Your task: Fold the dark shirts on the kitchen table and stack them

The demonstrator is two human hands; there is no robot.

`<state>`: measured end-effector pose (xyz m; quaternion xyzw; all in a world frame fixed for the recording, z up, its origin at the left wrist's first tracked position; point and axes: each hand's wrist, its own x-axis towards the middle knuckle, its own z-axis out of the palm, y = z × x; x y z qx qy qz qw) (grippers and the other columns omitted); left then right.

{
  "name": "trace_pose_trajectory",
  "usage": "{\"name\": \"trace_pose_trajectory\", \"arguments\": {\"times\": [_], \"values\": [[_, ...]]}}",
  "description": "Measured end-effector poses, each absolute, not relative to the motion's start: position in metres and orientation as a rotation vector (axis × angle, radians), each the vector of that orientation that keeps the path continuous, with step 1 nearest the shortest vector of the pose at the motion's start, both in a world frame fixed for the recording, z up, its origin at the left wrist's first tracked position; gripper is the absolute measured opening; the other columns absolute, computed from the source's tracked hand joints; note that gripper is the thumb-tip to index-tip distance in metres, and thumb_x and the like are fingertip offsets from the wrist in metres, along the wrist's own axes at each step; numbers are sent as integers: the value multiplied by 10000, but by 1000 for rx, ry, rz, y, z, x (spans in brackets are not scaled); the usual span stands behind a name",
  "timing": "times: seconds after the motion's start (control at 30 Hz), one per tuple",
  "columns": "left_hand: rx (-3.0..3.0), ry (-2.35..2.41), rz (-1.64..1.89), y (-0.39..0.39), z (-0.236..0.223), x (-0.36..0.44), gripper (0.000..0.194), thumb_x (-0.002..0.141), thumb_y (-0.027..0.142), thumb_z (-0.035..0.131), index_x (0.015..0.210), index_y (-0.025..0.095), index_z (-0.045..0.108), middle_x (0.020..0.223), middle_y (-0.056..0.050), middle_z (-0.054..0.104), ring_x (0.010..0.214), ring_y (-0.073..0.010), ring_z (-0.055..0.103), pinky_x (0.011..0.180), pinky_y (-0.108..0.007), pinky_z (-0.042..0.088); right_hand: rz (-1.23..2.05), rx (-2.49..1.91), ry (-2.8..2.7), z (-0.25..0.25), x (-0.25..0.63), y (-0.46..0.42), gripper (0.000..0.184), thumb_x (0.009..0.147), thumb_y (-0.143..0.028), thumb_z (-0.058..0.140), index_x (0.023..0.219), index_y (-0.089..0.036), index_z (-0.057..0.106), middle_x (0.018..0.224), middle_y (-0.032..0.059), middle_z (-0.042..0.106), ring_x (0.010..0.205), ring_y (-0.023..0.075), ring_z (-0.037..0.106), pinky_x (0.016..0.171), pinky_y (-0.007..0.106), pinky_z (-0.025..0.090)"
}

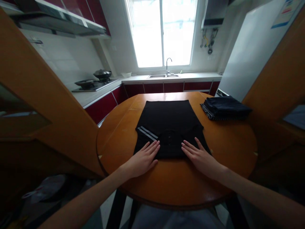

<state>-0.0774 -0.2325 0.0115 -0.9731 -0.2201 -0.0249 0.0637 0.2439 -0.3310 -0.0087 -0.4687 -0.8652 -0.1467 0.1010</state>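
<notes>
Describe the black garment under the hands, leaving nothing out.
The black garment looks like soft, matte cloth. It lies flat and partly folded on the wooden table. Two pale stripes slant across its near left part; faint marks, perhaps buttons, show near the middle. The left hand lies over its near left part, the right hand over its near right.

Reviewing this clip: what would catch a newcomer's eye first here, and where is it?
Probably the bright window at the top centre, above the sink. Next comes the black garment spread on the round wooden table, with the left hand and right hand resting on its near part. A stack of dark folded cloth sits at the table's far right.
</notes>
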Motion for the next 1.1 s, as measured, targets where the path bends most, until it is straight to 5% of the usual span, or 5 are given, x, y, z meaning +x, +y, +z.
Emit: {"name": "trace_pose_trajectory", "arguments": {"times": [0.37, 0.6, 0.9, 1.1], "values": [[-3043, -463, 146, -225, 34, -91, 952, 738, -59, 372, 1607, 142, 42, 1668, -107, 162, 1536, -184, 104, 1243, -375, 212, -455, -1288, -2521, -14, 252, -327, 522, 910, -27, 439, 1404, -160, 542, 1473, 109, 548, 1444, 238, 396, 1237, 598, 89], [-3002, -499, 43, -229, 33, -77, 687, 881, -18, 334, 1554, 116, 282, 1587, -142, 372, 1492, -196, 289, 1208, -349, 308, -414, -1239, -2478, -16, 251, -321, 430, 926, -57, 486, 1332, -151, 592, 1383, 110, 630, 1403, 240, 458, 1241, 584, 119], [-2934, -612, -23, -231, 29, -63, 574, 890, 78, 476, 1460, 23, 434, 1489, -197, 500, 1397, -265, 467, 1191, -380, 355, -137, -1300, -2448, 3, 248, -312, 370, 908, -16, 448, 1198, -157, 628, 1246, 110, 709, 1362, 234, 510, 1224, 600, 158], [-3032, -674, -197, -227, 28, -72, 600, 908, -15, 406, 1478, 165, 455, 1495, -94, 522, 1383, -189, 487, 1163, -328, 406, -112, -1310, -2480, 11, 248, -307, 380, 879, 1, 453, 1170, -166, 633, 1180, 101, 730, 1339, 232, 535, 1205, 568, 252]]}}
